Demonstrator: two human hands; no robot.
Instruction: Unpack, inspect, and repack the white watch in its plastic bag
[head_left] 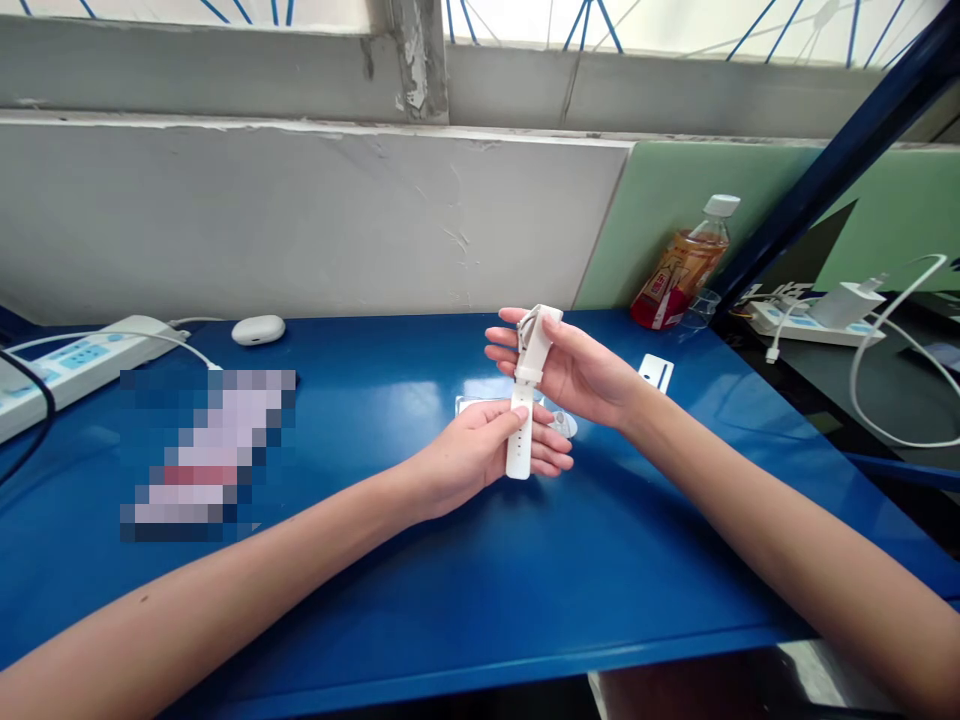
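Gripping the strap: both my hands are clamped on a white watch strap [534,355], up off the bench [450,590], near its middle.
Left hand: my left hand [469,445] pins the holed end, thumb on top, fingers fanned behind, probably to hold that tail straight.
Right hand: my right hand [589,370] pinches the folded upper end between thumb and fingers, likely steadying the loop against swinging.
Strap angle: near upright, slightly tilted, holed end lowest, which I'd say puts the buckle in plain sight.
Clear plastic: a see-through piece [562,422] lies behind my left fingers, too covered to name.
Card: a white card [656,373] sits just beyond my right wrist.
Bottle: that drink bottle [679,275] stands at the back right, perhaps to spare my elbows.
Power strip: over on the left, this white strip [97,365] has a cable [214,365] passing over it to a pixelated item [225,440], presumably charging.
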